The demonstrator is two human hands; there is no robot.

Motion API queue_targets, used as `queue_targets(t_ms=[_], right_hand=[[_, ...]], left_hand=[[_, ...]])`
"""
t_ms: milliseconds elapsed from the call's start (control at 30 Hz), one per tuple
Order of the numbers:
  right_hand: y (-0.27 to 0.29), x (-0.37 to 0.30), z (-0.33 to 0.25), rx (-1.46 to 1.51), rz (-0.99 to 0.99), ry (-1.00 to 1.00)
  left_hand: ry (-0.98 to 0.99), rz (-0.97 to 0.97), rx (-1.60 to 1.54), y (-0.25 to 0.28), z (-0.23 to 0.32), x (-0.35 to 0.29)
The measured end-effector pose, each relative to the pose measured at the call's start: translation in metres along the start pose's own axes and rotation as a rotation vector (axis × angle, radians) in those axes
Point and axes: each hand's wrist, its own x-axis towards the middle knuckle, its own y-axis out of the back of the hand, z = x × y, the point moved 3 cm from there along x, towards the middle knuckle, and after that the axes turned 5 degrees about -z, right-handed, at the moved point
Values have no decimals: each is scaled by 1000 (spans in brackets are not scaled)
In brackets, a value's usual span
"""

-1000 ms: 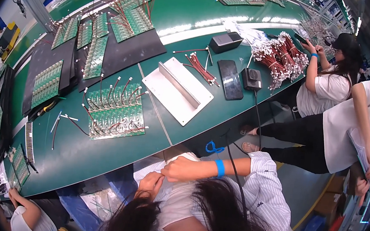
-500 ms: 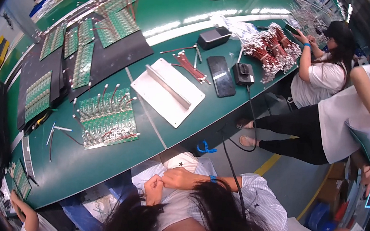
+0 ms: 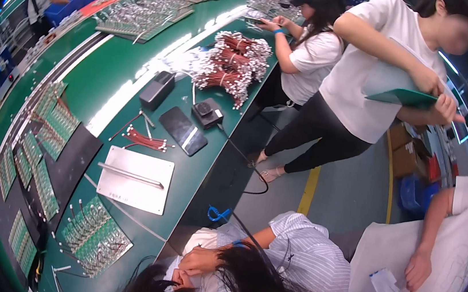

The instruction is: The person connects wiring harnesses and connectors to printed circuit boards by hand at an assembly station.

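My right hand (image 3: 199,261), at the end of a striped sleeve with a blue wristband, rests at my lap with its fingers curled. Just below and against it is my left hand (image 3: 182,280), closed and partly covered by dark hair. Whatever lies inside the fingers, if anything, is hidden. Both hands are off the green table (image 3: 187,195), beyond its near edge. Closest on the table are a white plate with a raised metal bar (image 3: 136,180) and a green circuit board panel with wires (image 3: 95,237).
Beyond the plate are red wires (image 3: 147,139), a phone (image 3: 184,131), a black boxy device (image 3: 207,113) and a black tray (image 3: 158,90). Bundled red cables (image 3: 235,62) lie farther off. One person stands with a green folder (image 3: 404,97); others are nearby. A black cable (image 3: 243,164) hangs beside the table.
The view has swung right, so the table things appear farther left. The standing person now shows more fully, and another person's arms appear at right. My hands remain together at my lap.
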Motion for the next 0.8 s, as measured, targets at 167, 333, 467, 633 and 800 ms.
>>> queue_targets(t_ms=[167,333,467,633,800], right_hand=[[-27,-12,12,134,11,-312],[-35,-21,22,205,245,-309],[-26,-16,12,207,232,-402],[-42,-21,27,247,304,-436],[-63,-21,41,94,264,-581]], left_hand=[[-13,-27,2,-7,1,16],[-9,-61,-11,-15,-5,18],[-10,-38,-16,-15,-10,20],[-4,9,-47,-21,-13,20],[29,72,-82,-30,-19,13]])
